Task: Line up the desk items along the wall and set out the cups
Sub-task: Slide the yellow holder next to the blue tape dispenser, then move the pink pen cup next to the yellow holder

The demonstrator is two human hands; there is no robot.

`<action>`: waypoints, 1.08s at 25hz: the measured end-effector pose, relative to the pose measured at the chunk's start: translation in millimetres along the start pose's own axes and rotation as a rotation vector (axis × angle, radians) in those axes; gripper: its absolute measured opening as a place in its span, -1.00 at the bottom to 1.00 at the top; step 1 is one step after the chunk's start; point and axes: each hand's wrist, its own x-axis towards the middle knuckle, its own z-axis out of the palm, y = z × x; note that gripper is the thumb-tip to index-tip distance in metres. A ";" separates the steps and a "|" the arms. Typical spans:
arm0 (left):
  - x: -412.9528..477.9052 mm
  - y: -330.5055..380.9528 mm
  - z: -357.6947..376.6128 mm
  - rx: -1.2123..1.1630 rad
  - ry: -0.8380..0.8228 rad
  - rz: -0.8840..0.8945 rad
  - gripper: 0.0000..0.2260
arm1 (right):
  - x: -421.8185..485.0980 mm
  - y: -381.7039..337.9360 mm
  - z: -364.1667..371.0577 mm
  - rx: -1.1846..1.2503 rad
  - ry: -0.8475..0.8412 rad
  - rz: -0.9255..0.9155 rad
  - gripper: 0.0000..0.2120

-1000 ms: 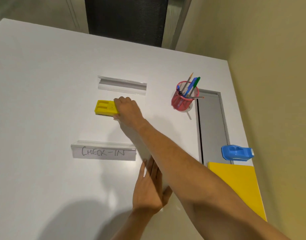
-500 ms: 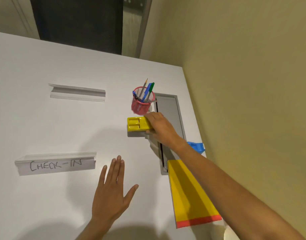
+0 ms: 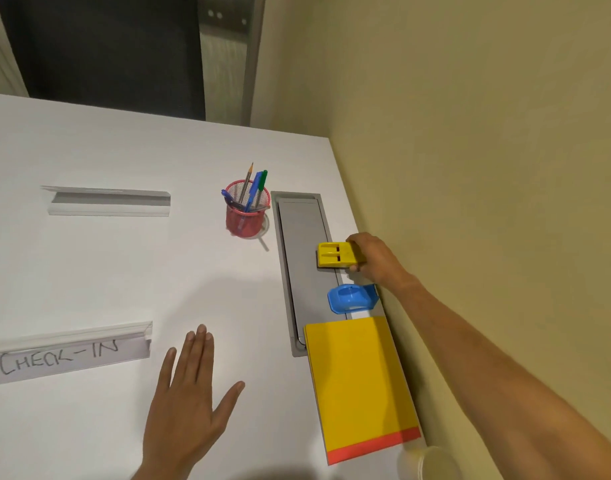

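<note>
My right hand (image 3: 375, 259) grips the yellow stapler-like block (image 3: 336, 255) at its right end, low over the grey cable hatch (image 3: 299, 237) close to the wall. Just nearer me a blue tape dispenser (image 3: 351, 298) sits by the wall, then a yellow notebook with a red edge (image 3: 359, 382). A red mesh pen cup (image 3: 246, 213) with pens stands left of the hatch. My left hand (image 3: 190, 407) rests flat and open on the white desk (image 3: 124, 278). A pale cup rim (image 3: 427, 462) shows at the bottom edge.
A clear sign holder reading CHECK-IN (image 3: 65, 355) lies at the left front, and a second, blank holder (image 3: 108, 201) lies farther back. The beige wall (image 3: 487, 168) borders the desk's right edge. A dark doorway is beyond the far edge.
My right hand has carried the yellow block rightward from the desk's middle, past the pen cup, to the wall side above the tape dispenser. My left hand has stayed flat on the desk.
</note>
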 end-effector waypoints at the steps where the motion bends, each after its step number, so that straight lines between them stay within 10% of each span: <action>1: 0.4 -0.1 -0.3 0.005 -0.003 0.001 -0.17 | 1.2 -0.6 3.4 0.009 -0.008 0.007 -0.45; 17: 2.6 -0.2 1.4 0.017 -0.012 0.011 -0.17 | 0.0 10.5 19.1 0.080 -0.097 -0.003 -0.42; 27: 3.9 -1.1 2.0 -0.003 -0.019 0.017 -0.16 | 30.2 -40.8 -22.2 0.406 0.004 0.061 -0.04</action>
